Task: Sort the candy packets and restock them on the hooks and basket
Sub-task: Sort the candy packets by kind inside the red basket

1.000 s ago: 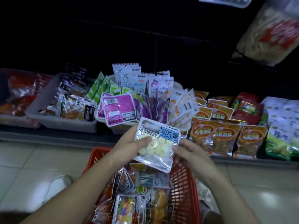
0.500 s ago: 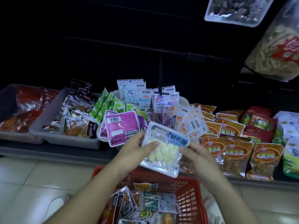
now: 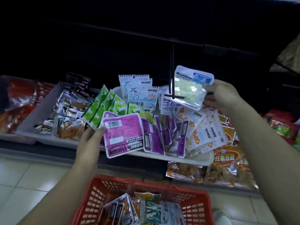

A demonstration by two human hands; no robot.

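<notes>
My right hand (image 3: 222,95) grips a clear packet of pale yellow candies (image 3: 190,88) by its right edge, held up just behind a black display hook (image 3: 172,82). My left hand (image 3: 90,140) rests against the left edge of a magenta packet (image 3: 123,133), fingers together; whether it grips the packet is unclear. That packet leans in a white basket (image 3: 194,157) full of upright purple, white and green candy packets. A red shopping basket (image 3: 113,189) with mixed packets sits below between my arms.
A grey tray (image 3: 42,114) of dark and orange snack packets stands to the left, with another tray of red bags (image 3: 17,98) beyond it. Orange snack bags (image 3: 227,161) lie on the shelf at right. Tiled floor (image 3: 24,176) shows below the shelf.
My left hand let go of the clear candy packet and dropped to the magenta packet. My right hand lifted the clear packet up and right to the black hook.
</notes>
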